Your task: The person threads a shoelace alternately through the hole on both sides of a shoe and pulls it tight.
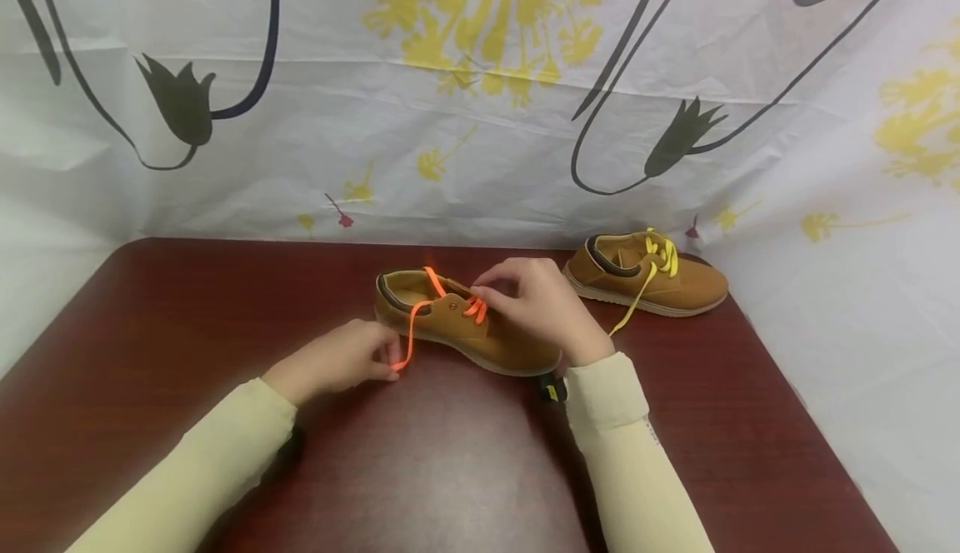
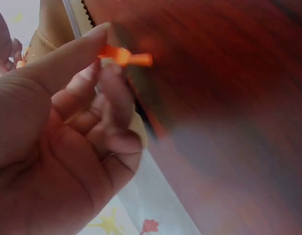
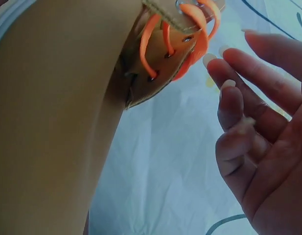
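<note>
A tan shoe (image 1: pixel 517 345) with an orange shoelace (image 1: pixel 414 320) lies on the table, its toe to the right. Beside its heel, my left hand (image 1: pixel 352 356) pinches one end of that lace; the orange tip (image 2: pixel 140 59) sticks out past thumb and finger in the left wrist view. My right hand (image 1: pixel 536 303) is over the front of the shoe, close by the crossed laces. In the right wrist view its fingers (image 3: pixel 268 81) are loosely bent and spread, fingertips right at the orange loops (image 3: pixel 197 54), with nothing visible between them.
A second tan shoe (image 1: pixel 693 286) with a yellow lace (image 1: pixel 637 299) stands at the back right of the dark red table (image 1: pixel 450 470). A small black object (image 1: pixel 552 388) shows by my right wrist. Patterned white sheeting (image 1: pixel 300 178) surrounds the table's back and sides.
</note>
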Available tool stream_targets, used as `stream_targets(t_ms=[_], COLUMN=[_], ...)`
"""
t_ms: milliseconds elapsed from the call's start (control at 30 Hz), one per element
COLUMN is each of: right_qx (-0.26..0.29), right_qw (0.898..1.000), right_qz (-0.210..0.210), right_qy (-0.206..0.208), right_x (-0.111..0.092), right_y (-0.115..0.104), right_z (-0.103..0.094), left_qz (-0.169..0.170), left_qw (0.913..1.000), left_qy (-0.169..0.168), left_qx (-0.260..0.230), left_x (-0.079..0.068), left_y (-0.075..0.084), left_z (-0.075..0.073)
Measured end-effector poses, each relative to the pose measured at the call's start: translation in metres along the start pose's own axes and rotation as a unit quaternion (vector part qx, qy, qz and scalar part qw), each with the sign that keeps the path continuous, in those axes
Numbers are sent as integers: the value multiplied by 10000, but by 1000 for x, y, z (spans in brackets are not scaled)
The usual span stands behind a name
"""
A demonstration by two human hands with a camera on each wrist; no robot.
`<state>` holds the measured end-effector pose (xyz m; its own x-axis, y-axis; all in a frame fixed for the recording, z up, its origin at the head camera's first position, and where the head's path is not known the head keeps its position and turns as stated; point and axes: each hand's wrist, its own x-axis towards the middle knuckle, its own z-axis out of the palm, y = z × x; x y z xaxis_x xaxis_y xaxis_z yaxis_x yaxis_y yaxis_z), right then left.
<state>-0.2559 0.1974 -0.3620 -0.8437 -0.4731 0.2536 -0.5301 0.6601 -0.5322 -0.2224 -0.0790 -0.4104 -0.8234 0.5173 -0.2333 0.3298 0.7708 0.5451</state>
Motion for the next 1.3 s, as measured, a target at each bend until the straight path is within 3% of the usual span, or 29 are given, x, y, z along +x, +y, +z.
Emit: stream_targets(t_ms=[133, 233, 433, 567, 700, 800, 933, 1033, 1133, 1300], right_qx=[79, 112, 84, 156, 269, 203, 156, 184, 182, 177], right_qw=[9998, 9992, 9973, 9962, 9956, 9964, 9973, 9974, 9976, 9977], right_qz=[-78, -20, 141, 136, 109, 22, -106, -176, -244, -338], right_qy=[-157, -389, -722, -845, -894, -824, -712, -677, -628, -566], right_x=[1, 1, 1, 1, 2, 2, 1, 1, 1, 2], right_y=[-6, -8, -9, -7, -6, -6, -7, -6, -5, -4], right_z=[3, 7, 14, 16, 18, 18, 17, 17, 17, 18], left_qz=[-271, -266, 535, 869, 868, 753, 482, 272, 91, -100], left_qw=[9996, 9993, 9950, 9899, 9837, 9779, 9675, 9599, 9545, 9515], left_qy=[-98, -250, -658, -651, -213, 410, 1355, 1844, 2001, 1799], left_qx=[-47, -96, -532, -912, -1557, -1909, -2078, -2092, -2208, -2492], left_x=[-8, -15, -27, -29, -28, -23, -11, 3, 16, 35], left_y=[-3, -5, -14, -14, -8, -1, 10, 18, 28, 43], left_z=[-7, -11, -20, -28, -39, -48, -54, -54, -52, -49])
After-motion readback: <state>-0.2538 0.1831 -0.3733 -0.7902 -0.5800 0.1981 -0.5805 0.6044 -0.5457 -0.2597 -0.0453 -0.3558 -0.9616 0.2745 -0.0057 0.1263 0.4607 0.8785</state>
